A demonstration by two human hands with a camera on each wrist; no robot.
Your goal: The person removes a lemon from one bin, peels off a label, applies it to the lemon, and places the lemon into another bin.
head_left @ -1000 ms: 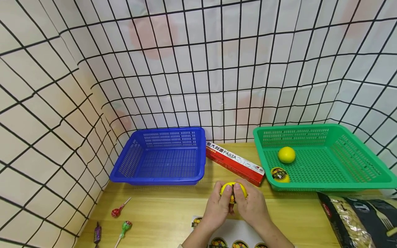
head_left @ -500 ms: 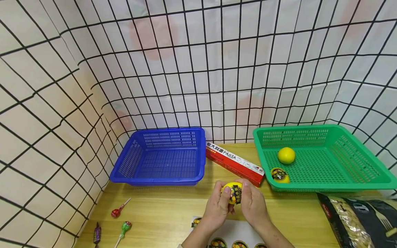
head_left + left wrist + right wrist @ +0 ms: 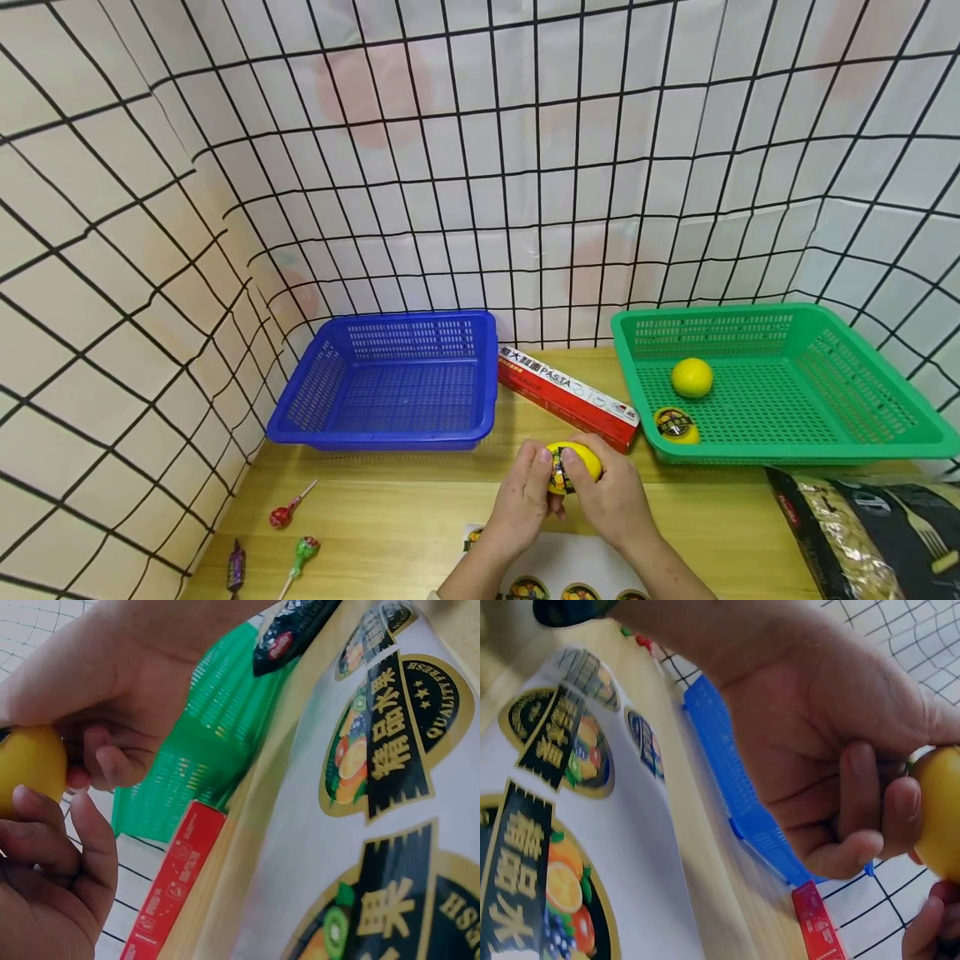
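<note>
Both hands hold one yellow lemon (image 3: 579, 461) above the table's front middle. A dark round sticker (image 3: 558, 477) lies on the lemon's near side, under the thumbs. My left hand (image 3: 525, 496) grips the lemon from the left and my right hand (image 3: 611, 493) from the right. The left wrist view shows the lemon (image 3: 26, 769) between my left fingers (image 3: 56, 851) and the right hand (image 3: 112, 690). In the right wrist view the lemon (image 3: 939, 810) sits against the left hand (image 3: 817, 750). A white sticker sheet (image 3: 558, 554) lies just below the hands.
A blue basket (image 3: 390, 433) stands at back left, a green basket (image 3: 780, 454) at back right with a plain lemon (image 3: 692, 377) and a stickered lemon (image 3: 675, 423). Between them lies a red pasta box (image 3: 566, 396). Lollipops (image 3: 288, 507) lie front left, a pasta bag (image 3: 862, 533) front right.
The hands have turned the lemon in place. Half a second ago the sticker faced up and showed more fully; now it sits lower on the near side, partly under the thumbs.
</note>
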